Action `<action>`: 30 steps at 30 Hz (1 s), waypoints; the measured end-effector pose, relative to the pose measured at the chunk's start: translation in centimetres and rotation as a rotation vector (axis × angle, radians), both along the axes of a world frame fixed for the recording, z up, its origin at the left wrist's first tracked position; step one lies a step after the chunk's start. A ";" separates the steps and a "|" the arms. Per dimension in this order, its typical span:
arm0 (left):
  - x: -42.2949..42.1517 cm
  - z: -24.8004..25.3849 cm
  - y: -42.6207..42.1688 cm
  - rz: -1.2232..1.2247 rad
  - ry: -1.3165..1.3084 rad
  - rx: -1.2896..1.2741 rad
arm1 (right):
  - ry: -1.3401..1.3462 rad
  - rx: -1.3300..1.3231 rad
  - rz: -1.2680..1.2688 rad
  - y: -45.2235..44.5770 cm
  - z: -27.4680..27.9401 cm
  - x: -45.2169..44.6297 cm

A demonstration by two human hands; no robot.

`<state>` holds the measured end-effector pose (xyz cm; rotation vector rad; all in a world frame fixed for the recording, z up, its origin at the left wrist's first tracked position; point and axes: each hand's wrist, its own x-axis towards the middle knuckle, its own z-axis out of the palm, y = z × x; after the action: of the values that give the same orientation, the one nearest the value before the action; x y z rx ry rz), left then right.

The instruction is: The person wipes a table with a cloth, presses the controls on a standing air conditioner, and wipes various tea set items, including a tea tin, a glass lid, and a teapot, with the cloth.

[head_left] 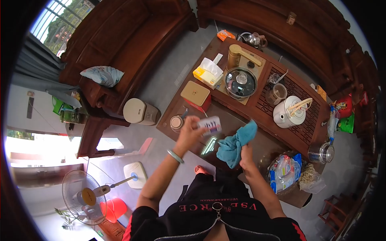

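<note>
Cloth [237,145] in your right hand [246,156], near side and right of the tin [196,96]. Teal, knotted into soft folds; your grip holds its lower edge, fingers mostly hidden. Small flat pack [210,125], pale with dark print, pinched at its left end by your left hand [192,127]. It hangs between tin and cloth, apart from the cloth, long axis across your body, free end toward your right hand. Tin: boxy, red-sided, smooth tan top. Beyond it, tissue box [208,73], limp white paper; right of it, round glass-lidded pot [240,83].
</note>
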<state>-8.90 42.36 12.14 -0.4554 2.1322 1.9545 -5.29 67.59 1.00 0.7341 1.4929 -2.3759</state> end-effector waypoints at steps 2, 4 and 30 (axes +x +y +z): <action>-5.8 2.0 -2.4 -0.036 -0.066 -0.031 | -0.063 0.036 0.012 2.2 -1.7 0.4; -10.8 0.0 -5.7 -0.069 -0.095 -0.054 | -0.120 0.029 0.027 3.7 -2.4 0.9; -14.6 0.4 7.4 -0.684 0.295 -0.482 | -0.226 0.125 0.132 5.7 -9.8 -1.9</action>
<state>-23.52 49.79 12.49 0.4802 2.4772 1.1823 -7.15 73.26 -8.83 0.8711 1.5513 -2.0434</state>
